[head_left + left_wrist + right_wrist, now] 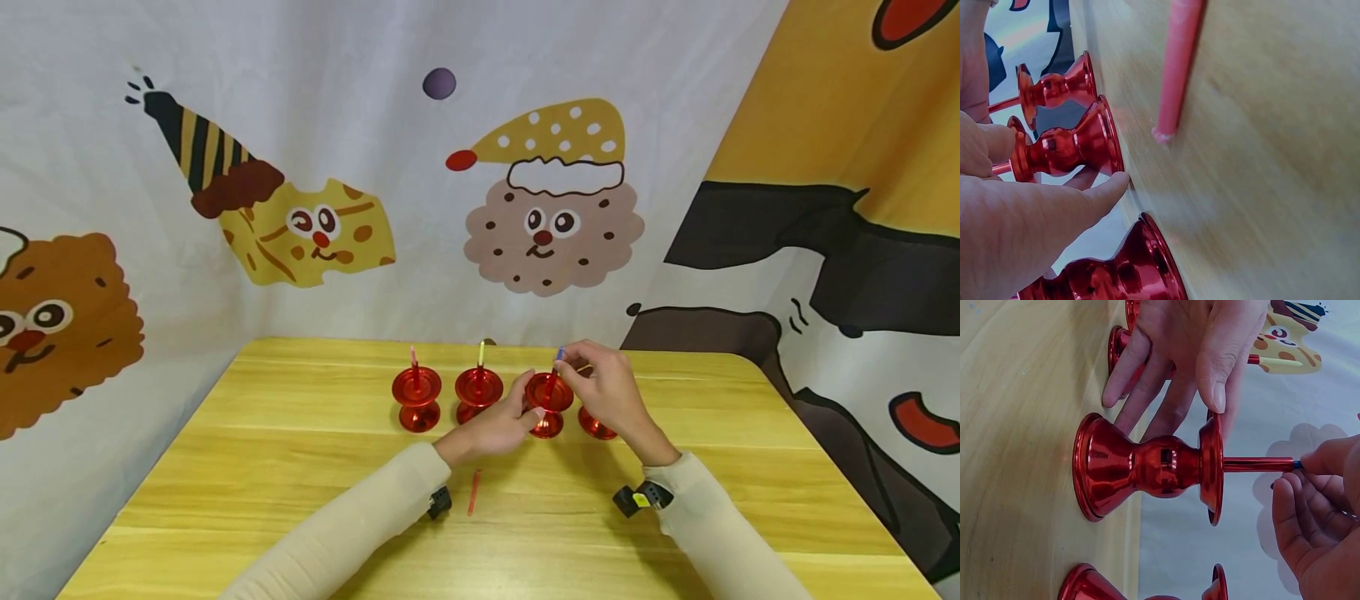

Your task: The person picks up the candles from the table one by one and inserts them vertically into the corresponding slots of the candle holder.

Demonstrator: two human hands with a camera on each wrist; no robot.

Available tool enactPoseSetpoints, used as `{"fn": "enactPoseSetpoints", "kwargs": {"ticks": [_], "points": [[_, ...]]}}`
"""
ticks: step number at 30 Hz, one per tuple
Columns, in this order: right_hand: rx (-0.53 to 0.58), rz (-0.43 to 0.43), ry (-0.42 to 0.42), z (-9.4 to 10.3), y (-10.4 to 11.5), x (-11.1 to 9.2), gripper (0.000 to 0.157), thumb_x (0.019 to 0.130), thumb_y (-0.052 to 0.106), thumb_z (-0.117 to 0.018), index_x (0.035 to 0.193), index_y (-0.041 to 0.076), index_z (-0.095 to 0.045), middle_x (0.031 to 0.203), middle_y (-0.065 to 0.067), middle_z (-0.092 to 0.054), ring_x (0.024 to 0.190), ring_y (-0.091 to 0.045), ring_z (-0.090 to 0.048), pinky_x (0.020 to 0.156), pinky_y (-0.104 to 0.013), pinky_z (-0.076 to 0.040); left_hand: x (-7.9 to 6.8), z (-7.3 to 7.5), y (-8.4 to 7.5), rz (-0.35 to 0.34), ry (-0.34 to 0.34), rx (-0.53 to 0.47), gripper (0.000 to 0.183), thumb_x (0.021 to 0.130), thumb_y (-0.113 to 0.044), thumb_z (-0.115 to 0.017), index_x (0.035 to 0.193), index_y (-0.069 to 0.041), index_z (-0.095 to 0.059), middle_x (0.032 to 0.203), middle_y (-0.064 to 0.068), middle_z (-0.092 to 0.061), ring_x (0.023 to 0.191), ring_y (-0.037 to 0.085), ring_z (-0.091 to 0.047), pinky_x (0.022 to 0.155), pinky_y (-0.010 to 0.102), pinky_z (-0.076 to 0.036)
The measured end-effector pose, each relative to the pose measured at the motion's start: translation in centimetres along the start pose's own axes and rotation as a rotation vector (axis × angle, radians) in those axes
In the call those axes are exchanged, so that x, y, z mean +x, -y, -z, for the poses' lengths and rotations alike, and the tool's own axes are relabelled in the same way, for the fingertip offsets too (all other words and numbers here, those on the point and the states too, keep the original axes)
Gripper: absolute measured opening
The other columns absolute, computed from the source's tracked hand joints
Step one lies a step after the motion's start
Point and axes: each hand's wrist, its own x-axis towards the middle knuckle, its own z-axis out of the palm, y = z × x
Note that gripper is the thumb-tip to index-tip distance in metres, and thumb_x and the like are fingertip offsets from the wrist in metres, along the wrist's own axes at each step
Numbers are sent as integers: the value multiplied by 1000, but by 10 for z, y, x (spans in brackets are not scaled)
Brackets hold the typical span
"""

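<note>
My right hand (609, 385) pinches a thin blue candle (559, 354) at the top of a shiny red candle holder (548, 423), third from the left. In the right wrist view, the blue candle's lower end (1297, 464) sits at the mouth of the holder's narrow upright tube (1257, 464). My left hand (495, 427) holds the same holder by its dish rim, thumb on the near side and index finger behind. Its other fingers extend beside the stem. The holder stands upright on the table.
Leftmost stands a holder (417, 414) bearing a pink candle (413, 357); beside it, another (480, 387) bears a pale yellow candle (482, 354). The right hand partly covers a fourth holder (597, 423). A pinkish-red candle (474, 492) lies on the wooden table (300, 500) nearer me.
</note>
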Motion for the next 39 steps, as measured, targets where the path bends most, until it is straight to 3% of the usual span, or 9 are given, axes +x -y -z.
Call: {"fn": "enactPoseSetpoints", "kwargs": {"ticks": [7, 10, 22, 29, 32, 35, 39], "points": [[-8, -16, 7, 0, 0, -1, 5, 99, 1, -79, 99, -4, -78, 89, -8, -76, 76, -24, -75, 74, -32, -64, 8, -3, 17, 41, -3, 26, 79, 119, -36, -48, 178, -14, -1, 171, 17, -44, 154, 22, -44, 126, 44, -35], [-8, -23, 2, 0, 0, -1, 5, 99, 2, -80, 99, -3, -79, 90, -7, -76, 76, -23, -74, 73, -31, -63, 10, -4, 20, 38, -6, 14, 78, 119, -36, -48, 178, -13, -1, 171, 16, -44, 155, 21, -43, 127, 44, -33], [6, -33, -21, -1, 0, -2, 3, 98, 2, -81, 97, 0, -79, 86, -4, -75, 70, -18, -69, 67, -25, -59, 3, -2, 7, -2, 2, 4, 75, 120, -31, -46, 177, -7, -3, 166, 22, -48, 153, 28, -47, 126, 47, -36], [25, -107, -32, 1, 4, -9, 8, 96, 3, -84, 102, 3, -79, 95, -7, -79, 72, -19, -74, 68, -23, -59, 6, -3, 6, 55, -10, 18, 75, 120, -29, -46, 177, -10, -3, 169, 18, -46, 154, 23, -44, 126, 43, -35], [18, -142, -50, 5, 8, -14, 8, 95, 4, -85, 100, 6, -78, 94, -5, -78, 72, -18, -74, 68, -22, -59, 4, -2, 2, 42, -2, -9, 74, 120, -27, -45, 177, -8, -2, 170, 20, -44, 156, 27, -42, 127, 45, -33], [55, -155, -6, 8, 16, -21, 12, 95, 4, -85, 94, 9, -75, 87, -1, -76, 69, -16, -71, 64, -23, -57, 1, -1, -1, 13, 4, -35, 73, 120, -24, -45, 176, -5, -2, 169, 23, -44, 157, 31, -41, 128, 48, -32], [155, -122, 178, 8, 28, -34, 17, 95, 2, -84, 90, 15, -75, 82, 6, -72, 69, -13, -66, 62, -28, -56, 3, 0, 1, 50, -1, 13, 74, 120, -28, -46, 177, -9, -2, 169, 20, -45, 154, 26, -45, 126, 45, -36]]}}
